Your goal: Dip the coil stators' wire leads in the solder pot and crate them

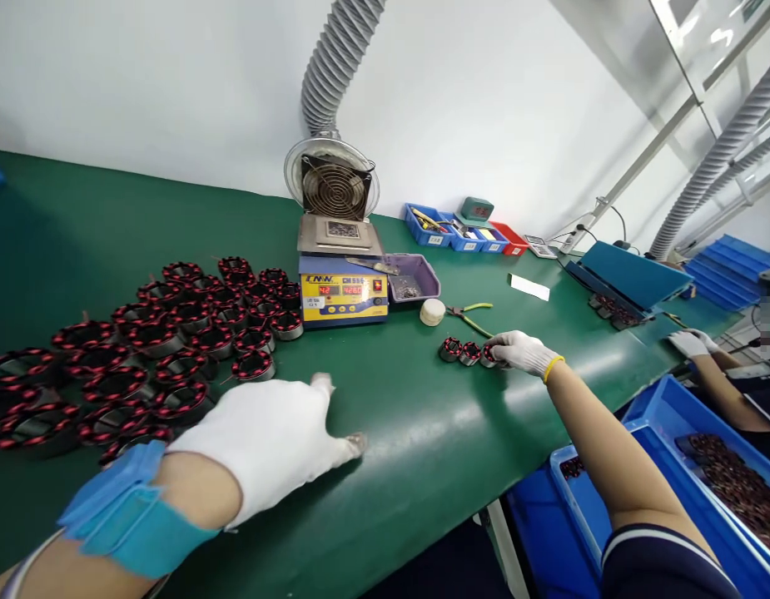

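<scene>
My left hand [269, 441], in a white glove with a blue wrist strap, lies flat and spread on the green bench [409, 416], holding nothing, just right of a large group of red-and-black wound coils [153, 349]. My right hand [519, 351], also gloved, reaches far out and closes its fingers on the rightmost of three small coils [469, 353] standing in a row. The fingers hide part of that coil.
A yellow-and-blue solder pot unit [342, 287] with a fan and grey duct stands at centre back, a grey tray [415, 279] beside it. Green-handled cutters [469, 314] and a white roll [432, 312] lie near the coils. Blue bins [702, 491] sit lower right. Another person's gloved hand [690, 343] works at right.
</scene>
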Demonstrator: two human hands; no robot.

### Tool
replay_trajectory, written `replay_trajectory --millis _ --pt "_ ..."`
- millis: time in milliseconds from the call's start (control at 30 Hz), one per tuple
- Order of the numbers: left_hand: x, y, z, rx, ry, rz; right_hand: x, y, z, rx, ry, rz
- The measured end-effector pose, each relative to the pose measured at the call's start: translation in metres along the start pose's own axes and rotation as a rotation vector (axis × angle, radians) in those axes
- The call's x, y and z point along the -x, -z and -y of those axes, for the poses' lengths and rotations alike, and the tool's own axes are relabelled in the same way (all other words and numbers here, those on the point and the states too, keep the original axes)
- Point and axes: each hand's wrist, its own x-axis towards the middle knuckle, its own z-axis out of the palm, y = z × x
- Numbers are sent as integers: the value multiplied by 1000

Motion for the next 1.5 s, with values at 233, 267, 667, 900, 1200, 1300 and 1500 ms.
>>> replay_trajectory --millis 233,267,667,900,1200,1300,1500 --pt "-10 -11 -17 40 -166 -246 34 -43 40 -184 280 -515" --pt "-13 -14 -18 41 -126 -263 43 -56 49 -270 363 -407" --pt "-41 -59 -23 286 -176 -307 67 -123 102 -193 494 65" --pt "-41 -63 -25 524 -87 -458 65 -130 105 -421 453 112" --pt "-58 -88 -10 943 -154 -488 48 -165 139 -933 487 -50" --pt "-58 -86 -11 870 -165 -470 49 -163 134 -849 529 -177" --pt "-49 -62 -14 929 -52 -249 44 -161 126 -774 660 -294"
